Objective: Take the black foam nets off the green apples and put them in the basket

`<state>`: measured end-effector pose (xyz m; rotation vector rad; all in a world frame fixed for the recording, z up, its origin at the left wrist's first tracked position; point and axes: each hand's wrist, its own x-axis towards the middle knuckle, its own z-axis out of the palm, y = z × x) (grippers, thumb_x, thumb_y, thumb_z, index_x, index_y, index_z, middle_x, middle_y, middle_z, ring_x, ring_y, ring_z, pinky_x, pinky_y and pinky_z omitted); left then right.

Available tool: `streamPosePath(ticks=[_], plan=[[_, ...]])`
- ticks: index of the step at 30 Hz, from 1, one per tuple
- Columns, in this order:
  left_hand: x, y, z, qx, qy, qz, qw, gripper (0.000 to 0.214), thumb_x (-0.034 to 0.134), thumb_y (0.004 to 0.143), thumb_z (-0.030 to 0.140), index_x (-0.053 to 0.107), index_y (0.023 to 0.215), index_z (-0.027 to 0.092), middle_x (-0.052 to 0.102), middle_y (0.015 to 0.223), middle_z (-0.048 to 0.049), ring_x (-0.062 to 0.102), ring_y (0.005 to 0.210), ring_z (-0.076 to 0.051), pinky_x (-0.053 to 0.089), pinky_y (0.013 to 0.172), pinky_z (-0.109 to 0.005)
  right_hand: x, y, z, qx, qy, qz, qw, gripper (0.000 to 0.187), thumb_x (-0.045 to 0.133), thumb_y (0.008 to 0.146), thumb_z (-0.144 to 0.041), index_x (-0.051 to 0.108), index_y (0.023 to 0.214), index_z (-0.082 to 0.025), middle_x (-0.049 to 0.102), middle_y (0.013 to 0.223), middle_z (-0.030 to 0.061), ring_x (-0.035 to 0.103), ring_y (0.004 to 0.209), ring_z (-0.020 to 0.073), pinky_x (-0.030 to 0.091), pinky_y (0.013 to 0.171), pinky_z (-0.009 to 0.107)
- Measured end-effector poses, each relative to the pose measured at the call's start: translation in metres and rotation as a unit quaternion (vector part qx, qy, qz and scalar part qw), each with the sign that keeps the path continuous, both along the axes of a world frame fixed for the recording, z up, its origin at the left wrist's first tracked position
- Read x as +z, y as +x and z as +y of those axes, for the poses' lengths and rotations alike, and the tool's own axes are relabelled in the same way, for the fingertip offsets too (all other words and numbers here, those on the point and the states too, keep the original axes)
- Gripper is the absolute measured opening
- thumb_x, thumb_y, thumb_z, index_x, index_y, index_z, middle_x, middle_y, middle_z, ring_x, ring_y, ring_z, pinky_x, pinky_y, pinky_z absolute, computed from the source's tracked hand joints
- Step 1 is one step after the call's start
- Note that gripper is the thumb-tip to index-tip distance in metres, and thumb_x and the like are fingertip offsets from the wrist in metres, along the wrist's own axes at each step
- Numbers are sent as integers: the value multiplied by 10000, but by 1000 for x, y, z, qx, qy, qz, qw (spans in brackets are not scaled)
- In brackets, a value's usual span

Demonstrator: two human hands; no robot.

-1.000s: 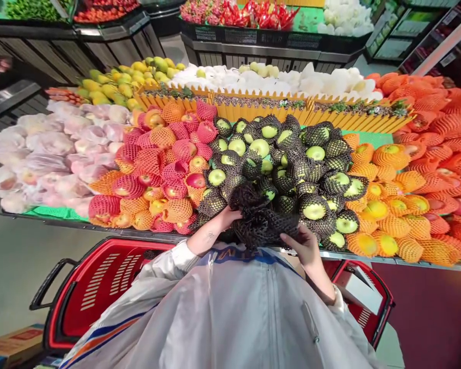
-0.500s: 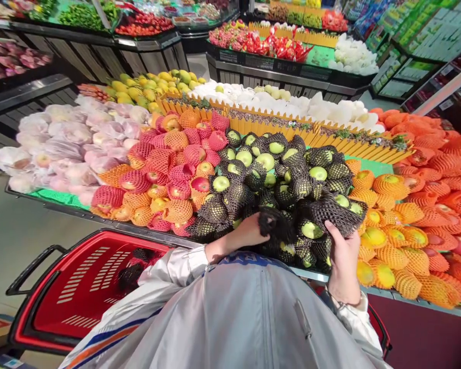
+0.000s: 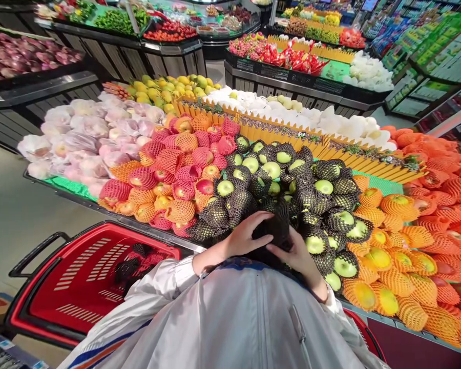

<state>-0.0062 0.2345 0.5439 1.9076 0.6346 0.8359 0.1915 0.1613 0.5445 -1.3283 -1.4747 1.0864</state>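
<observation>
My left hand (image 3: 246, 237) and my right hand (image 3: 296, 256) are both closed round a bundle of black foam net sleeves (image 3: 276, 230), held close to my chest. The bundle hangs just in front of a heap of green apples in black nets (image 3: 292, 195) on the fruit stand. My white jacket (image 3: 230, 318) hides the lower part of the bundle and both wrists' undersides.
Red and orange netted apples (image 3: 169, 169) lie left of the green ones, orange-netted fruit (image 3: 399, 246) to the right. A yellow picket divider (image 3: 311, 138) runs behind. A red shopping basket (image 3: 77, 282) with some black nets inside stands at my lower left.
My right hand has come in from the netted apples on the right and joined my left hand on the black bundle. The view has tilted up and shifted.
</observation>
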Motion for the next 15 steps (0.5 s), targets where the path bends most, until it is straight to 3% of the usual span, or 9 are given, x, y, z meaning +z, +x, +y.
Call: streamPosePath(ticks=[2, 4, 7, 9, 12, 15], plan=[[0, 0, -6, 8, -22, -21, 1000, 440, 633, 938, 369, 551, 1310, 147, 617, 1316, -158, 595, 1242, -251, 470, 1090, -402, 3, 0, -2, 70, 18, -11, 997, 532, 797, 802, -396, 620, 1279, -239, 684, 1206, 70, 639, 1085, 239, 531, 974, 393], [-2, 0, -11, 32, -26, -37, 998, 403, 655, 927, 375, 562, 1254, 158, 641, 1249, -137, 619, 1173, -239, 500, 1019, -378, 8, 4, -4, 82, 45, 13, 996, 426, 756, 840, -422, 652, 1216, -254, 664, 1166, 65, 620, 1067, 234, 520, 956, 383], [-4, 0, -17, 37, -12, -74, 997, 359, 712, 882, 378, 571, 1140, 172, 643, 1188, -123, 631, 1065, -221, 521, 853, -322, 14, 8, -8, 12, 95, 116, 989, 258, 618, 940, -461, 691, 1108, -279, 627, 1102, 59, 599, 1013, 211, 516, 866, 340], [-5, 1, -20, 11, 5, -97, 995, 372, 752, 846, 376, 567, 1099, 175, 628, 1192, -130, 625, 1044, -219, 512, 799, -306, 13, 7, -10, -53, 91, 159, 982, 256, 638, 941, -402, 660, 1181, -316, 617, 1143, 49, 594, 1035, 195, 509, 853, 314], [-8, 4, -23, -25, 44, -104, 993, 413, 803, 798, 364, 561, 1083, 189, 580, 1259, -146, 591, 1167, -256, 504, 943, -377, 7, 3, -13, -71, 46, 155, 984, 439, 765, 855, -307, 618, 1266, -351, 633, 1202, 33, 602, 1087, 183, 506, 900, 301], [-12, 5, -24, -56, 47, -100, 992, 355, 795, 798, 334, 543, 1008, 198, 530, 1318, -151, 544, 1267, -274, 457, 1058, -417, 0, 2, -15, -66, 16, 158, 985, 405, 803, 815, -325, 664, 1195, -316, 678, 1142, 31, 628, 1047, 182, 517, 893, 310]])
